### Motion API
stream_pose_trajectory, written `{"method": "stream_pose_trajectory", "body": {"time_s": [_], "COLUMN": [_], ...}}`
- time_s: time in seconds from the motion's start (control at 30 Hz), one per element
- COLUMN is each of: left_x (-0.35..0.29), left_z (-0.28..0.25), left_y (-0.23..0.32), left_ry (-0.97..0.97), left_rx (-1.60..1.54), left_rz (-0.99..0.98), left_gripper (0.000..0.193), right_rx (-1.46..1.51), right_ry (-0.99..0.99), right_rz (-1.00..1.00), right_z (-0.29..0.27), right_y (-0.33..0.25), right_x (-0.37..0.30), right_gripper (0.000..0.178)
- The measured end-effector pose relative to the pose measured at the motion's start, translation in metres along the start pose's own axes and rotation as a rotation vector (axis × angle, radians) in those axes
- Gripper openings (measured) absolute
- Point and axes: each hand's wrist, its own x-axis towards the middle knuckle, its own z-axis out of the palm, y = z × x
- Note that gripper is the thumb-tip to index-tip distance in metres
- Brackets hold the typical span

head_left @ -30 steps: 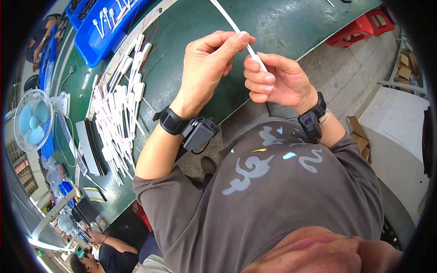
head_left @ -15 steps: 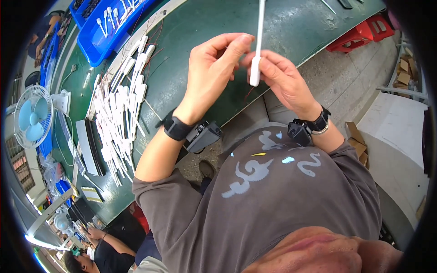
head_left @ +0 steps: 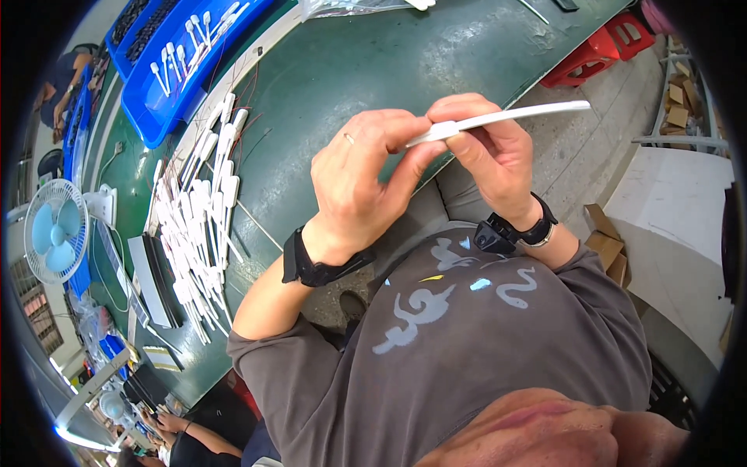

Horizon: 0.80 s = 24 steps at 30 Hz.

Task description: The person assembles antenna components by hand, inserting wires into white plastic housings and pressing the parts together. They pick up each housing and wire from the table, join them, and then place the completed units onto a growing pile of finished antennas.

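Note:
A slim white plastic stick (head_left: 537,113) with a thicker block-like end lies nearly level between my hands, above the near edge of the table. My left hand (head_left: 359,175) pinches the thick end between thumb and fingers. Just beside it, my right hand (head_left: 496,159) grips the same piece where the thin shaft begins, and the shaft runs out past it to the right. To the left of my left hand, a pile of similar white sticks (head_left: 208,210) is spread over the green table (head_left: 292,101), with thin red wires among them.
A blue bin (head_left: 140,109) with more white pieces stands at the back left. Left of the pile are a grey strip (head_left: 149,280) and a small blue-bladed fan (head_left: 58,233). Red stools (head_left: 587,58) stand beyond the table's right edge. Other people are at the far left.
The white stick has swung from upright to nearly level, its thin end now pointing right. My left hand has come in and closed on the thick end.

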Motion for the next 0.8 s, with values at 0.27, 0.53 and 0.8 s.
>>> {"method": "stream_pose_trajectory", "body": {"time_s": [0.27, 0.53, 0.8], "left_x": [0.003, -0.007, -0.001], "left_z": [-0.006, 0.005, 0.003], "left_y": [0.022, 0.009, -0.005], "left_ry": [0.020, 0.034, -0.036], "left_rx": [0.008, 0.050, 0.121], "left_rz": [0.188, 0.160, 0.126], "left_gripper": [0.032, 0.030, 0.024], "right_rx": [-0.052, -0.037, 0.127], "right_ry": [-0.081, -0.007, 0.039], "right_rz": [-0.280, -0.075, -0.113], "right_z": [0.007, 0.013, 0.004], "right_y": [-0.021, -0.012, 0.003], "right_x": [0.000, -0.008, -0.002], "right_gripper": [0.018, 0.015, 0.018]}}
